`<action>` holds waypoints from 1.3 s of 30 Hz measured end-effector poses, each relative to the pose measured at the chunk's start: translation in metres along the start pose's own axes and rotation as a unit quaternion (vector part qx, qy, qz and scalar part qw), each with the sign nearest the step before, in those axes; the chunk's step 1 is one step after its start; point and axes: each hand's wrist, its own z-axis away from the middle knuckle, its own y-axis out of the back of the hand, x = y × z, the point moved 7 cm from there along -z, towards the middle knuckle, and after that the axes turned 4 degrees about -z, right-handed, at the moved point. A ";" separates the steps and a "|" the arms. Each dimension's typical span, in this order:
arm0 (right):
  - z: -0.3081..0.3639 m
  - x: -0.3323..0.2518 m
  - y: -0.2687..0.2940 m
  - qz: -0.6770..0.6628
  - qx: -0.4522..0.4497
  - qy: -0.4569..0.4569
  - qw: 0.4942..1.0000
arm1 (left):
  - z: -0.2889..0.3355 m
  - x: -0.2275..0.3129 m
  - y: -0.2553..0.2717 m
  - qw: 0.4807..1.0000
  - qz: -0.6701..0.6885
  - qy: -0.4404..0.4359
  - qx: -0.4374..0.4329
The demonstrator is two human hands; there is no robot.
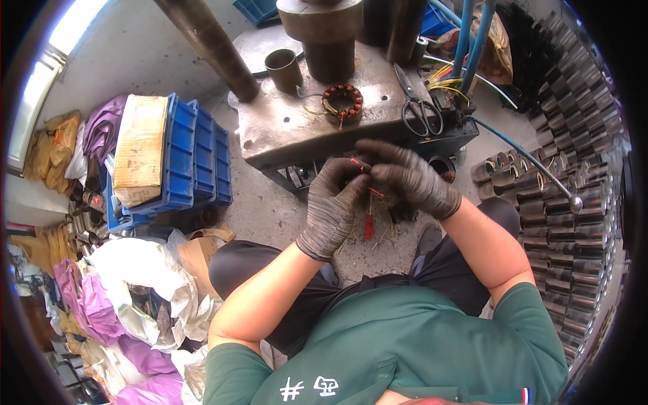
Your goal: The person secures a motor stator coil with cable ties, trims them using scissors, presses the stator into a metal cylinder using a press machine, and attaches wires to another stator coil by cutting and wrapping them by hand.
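My left hand (332,208), in a dark, worn work glove, is closed with its fingers bent around a small thing with red parts (359,164). The fingers hide most of that thing, so its kind cannot be made out. My right hand (413,179), gloved alike, curls in from the right, its thumb and fingers closed at the same thing. Both hands are in front of the metal press table, above my lap. On the table beyond them lies a ring-shaped wound stator (361,101) with reddish-brown coils and loose leads. Scissors (422,118) with black handles lie to its right.
The steel press table (270,131) carries a press ram (327,57) and a short metal cylinder (283,71). Stacked blue crates (185,155) with cardboard stand left, bags (145,270) below them. Metal sleeves (567,223) are stacked right. A red-handled tool (368,227) shows below my hands.
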 end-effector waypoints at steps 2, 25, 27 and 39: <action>0.001 0.011 0.001 0.006 0.026 -0.022 0.999 | -0.001 0.003 0.000 1.000 0.006 0.025 0.003; 0.020 -0.014 0.043 0.156 0.124 -0.016 0.980 | -0.061 -0.003 0.104 0.979 -0.022 0.079 0.187; 0.019 -0.008 0.055 0.135 0.131 -0.086 0.978 | -0.059 -0.007 0.077 0.957 -0.236 0.169 0.001; -0.008 -0.014 0.062 0.131 0.135 -0.020 0.982 | -0.113 0.022 0.046 0.885 -0.436 -0.160 -0.020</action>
